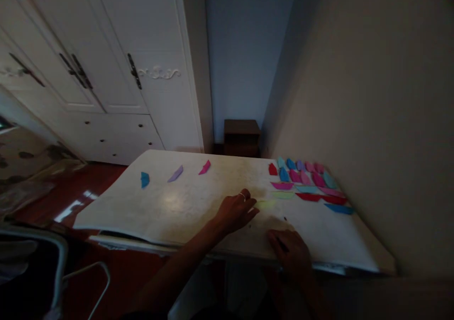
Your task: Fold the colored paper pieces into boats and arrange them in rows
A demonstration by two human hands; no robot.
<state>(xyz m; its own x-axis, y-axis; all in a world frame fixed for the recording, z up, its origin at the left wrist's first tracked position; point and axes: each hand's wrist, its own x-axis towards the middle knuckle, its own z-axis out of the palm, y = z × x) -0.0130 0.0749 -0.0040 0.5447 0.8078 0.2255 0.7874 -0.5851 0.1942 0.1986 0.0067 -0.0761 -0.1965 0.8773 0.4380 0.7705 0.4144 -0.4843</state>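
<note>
Folded paper boats lie on a white table (pixel 184 187). My left hand (pixel 237 208), with a ring on one finger, reaches over the middle of the table. Its fingertips are closed at the left end of a pale yellow paper boat (pixel 267 204). Near the front edge my right hand (pixel 292 251) rests with curled fingers, and nothing shows in it. Just beyond the yellow boat are a yellow-green boat (pixel 283 195) and a magenta boat (pixel 282 186). Red boats (pixel 308 197) and a blue boat (pixel 338 208) lie farther right.
Several more boats crowd the far right corner, including a red one (pixel 273 169). At the left lie a blue boat (pixel 144 180), a lilac boat (pixel 175 173) and a pink boat (pixel 205 167). A wall (pixel 372 121) borders the right side; a white wardrobe (pixel 166 97) stands behind.
</note>
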